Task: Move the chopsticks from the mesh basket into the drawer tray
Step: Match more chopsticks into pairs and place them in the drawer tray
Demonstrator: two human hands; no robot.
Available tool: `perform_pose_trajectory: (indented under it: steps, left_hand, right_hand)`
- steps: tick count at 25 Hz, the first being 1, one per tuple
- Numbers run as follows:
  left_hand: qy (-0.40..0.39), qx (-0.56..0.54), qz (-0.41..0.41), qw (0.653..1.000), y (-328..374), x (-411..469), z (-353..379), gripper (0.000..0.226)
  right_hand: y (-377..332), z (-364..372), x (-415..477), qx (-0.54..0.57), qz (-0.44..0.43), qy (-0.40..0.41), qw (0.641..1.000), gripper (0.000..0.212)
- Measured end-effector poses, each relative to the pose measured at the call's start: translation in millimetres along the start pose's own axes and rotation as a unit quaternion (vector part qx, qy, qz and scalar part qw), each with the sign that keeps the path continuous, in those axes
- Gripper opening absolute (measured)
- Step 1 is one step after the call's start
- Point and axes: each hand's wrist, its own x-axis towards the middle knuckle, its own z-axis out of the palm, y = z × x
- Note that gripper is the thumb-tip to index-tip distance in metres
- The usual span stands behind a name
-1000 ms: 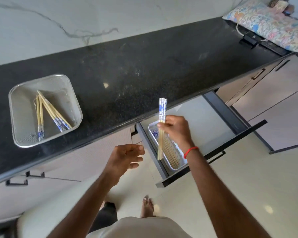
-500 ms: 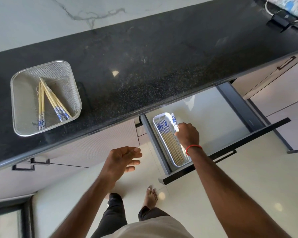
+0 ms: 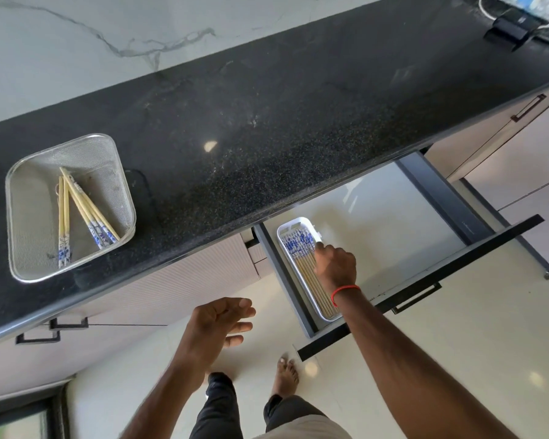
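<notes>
A silver mesh basket [image 3: 114,172] stands on the left of the black countertop [image 3: 267,122]. Several bamboo chopsticks with blue-patterned ends [image 3: 83,207] lie in it. In the open drawer [image 3: 393,223] sits a white tray [image 3: 298,219], against the drawer's left wall, with several more chopsticks [image 3: 298,245] laid flat side by side. My right hand [image 3: 336,267] rests on top of those, fingers curled down, one fingertip near the blue ends; any grip is hidden under the hand. My left hand [image 3: 216,327] hovers open in front of the cabinet, holding nothing.
The drawer front [image 3: 425,280] with its dark handle sticks out toward me at waist height. My bare foot [image 3: 287,375] stands on the pale floor just below it. A black device with a white cable [image 3: 511,26] sits at the counter's far right.
My right hand has brought a bundle of chopsticks from upright above the drawer down flat into the white tray and now lies on them. My left hand has hardly moved.
</notes>
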Motion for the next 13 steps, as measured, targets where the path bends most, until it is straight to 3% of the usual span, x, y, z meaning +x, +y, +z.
perform_pose_trajectory:
  steps: [7, 11, 13]
  left_hand:
    - [-0.006, 0.012, -0.006, 1.0, 6.4, -0.2, 6.5, 0.022]
    - [-0.008, 0.022, -0.015, 1.0, 6.5, -2.4, 11.0, 0.021]
    - [-0.008, 0.028, -0.022, 0.999, 5.8, -4.2, 11.2, 0.021]
  right_hand:
    - [-12.1, 19.0, -15.1, 0.02, -0.056, -0.049, 0.997, 0.027]
    - [-9.4, 22.2, -20.3, 0.026, -0.077, -0.045, 0.996, 0.021]
    - [-9.2, 19.4, -20.9, 0.014, -0.079, -0.076, 0.994, 0.008]
